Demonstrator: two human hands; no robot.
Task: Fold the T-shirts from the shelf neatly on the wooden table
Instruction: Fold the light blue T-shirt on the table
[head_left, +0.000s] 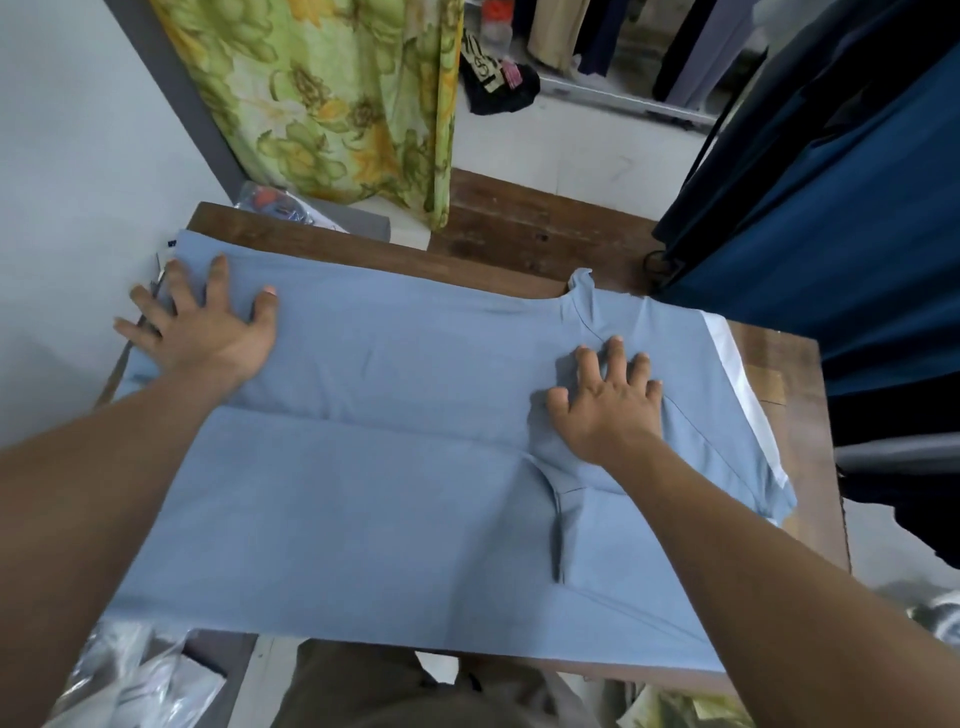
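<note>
Shirt (405, 467) spread across surface (524, 244), mid-frame, collar toward right, hem toward left. Far long side already folded inward; fold edge runs left to right through centre. Left hand (202, 327) flat, fingers splayed, pressing hem end at left of frame. Right hand (605, 408) flat, fingers spread, pressing below collar. Neither grips cloth. Judged step: smoothing first fold. Do well: sweep palms outward along crease, keep edge straight, flatten sleeve pucker near right wrist before folding near side.
</note>
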